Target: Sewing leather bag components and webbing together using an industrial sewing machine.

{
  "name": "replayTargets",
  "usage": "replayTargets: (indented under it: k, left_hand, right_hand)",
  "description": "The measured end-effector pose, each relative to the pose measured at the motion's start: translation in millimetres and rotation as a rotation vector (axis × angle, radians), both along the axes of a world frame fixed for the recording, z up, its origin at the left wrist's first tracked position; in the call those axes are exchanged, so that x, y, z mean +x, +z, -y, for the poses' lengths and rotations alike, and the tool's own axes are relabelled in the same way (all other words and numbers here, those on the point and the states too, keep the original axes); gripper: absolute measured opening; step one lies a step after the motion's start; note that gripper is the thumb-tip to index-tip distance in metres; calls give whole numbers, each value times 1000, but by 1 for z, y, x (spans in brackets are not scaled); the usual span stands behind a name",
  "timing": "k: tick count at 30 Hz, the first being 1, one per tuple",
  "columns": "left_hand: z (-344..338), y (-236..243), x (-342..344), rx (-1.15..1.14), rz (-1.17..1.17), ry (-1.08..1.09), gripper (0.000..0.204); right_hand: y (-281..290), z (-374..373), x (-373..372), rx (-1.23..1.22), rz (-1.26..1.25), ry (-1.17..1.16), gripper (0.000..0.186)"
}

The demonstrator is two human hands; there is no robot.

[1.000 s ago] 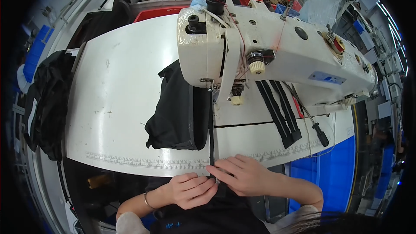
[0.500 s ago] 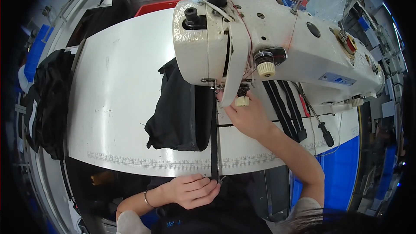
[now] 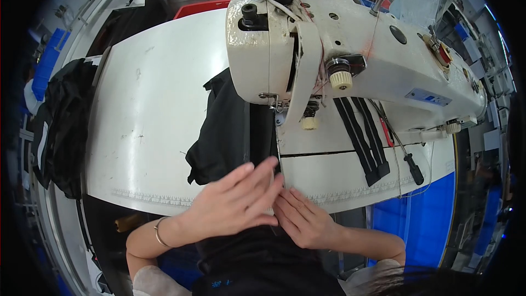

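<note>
A white sewing machine (image 3: 290, 66) stands over black fabric (image 3: 216, 131), with a black zipper strip (image 3: 276, 137) running from under its presser foot toward me. My left hand (image 3: 230, 203), slightly blurred, lies over the strip at the fabric's lower edge with fingers stretched out and apart. Just right of it, my right hand (image 3: 304, 222) has its fingers together on the zipper strip at the table's front edge. Part of the strip is hidden beneath both hands.
Right on the white tabletop (image 3: 142, 131) lie black straps (image 3: 361, 142), a screwdriver (image 3: 412, 167) and red-handled scissors (image 3: 388, 134). Black fabric (image 3: 60, 131) is heaped at the left. Behind are red bins (image 3: 203, 8) of tan pieces; a blue bin (image 3: 411, 225) sits below right.
My right hand went up beside the needle area, then came back down to the front edge. My left hand has moved up and right along the strip, its fingers now extended.
</note>
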State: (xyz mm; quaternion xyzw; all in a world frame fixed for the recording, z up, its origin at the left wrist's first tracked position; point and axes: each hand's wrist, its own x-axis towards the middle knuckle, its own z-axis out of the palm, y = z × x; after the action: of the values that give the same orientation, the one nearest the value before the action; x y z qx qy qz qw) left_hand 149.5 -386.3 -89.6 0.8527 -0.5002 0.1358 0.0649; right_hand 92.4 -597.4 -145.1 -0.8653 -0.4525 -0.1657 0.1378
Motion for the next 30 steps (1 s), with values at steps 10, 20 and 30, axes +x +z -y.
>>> replayTargets:
  k: [10,20,30]
  left_hand:
    - [-71,58,115,-492,-719,329,26]
    - [-7,50,53,155,-260,-450,12]
    - [-79,15,122,-330,-691,246,17]
  right_hand:
    - [-10,1,6,32,77,108,29]
    - [9,1,2,-117,31,142,32]
    - [6,2,2,-114,89,100,31]
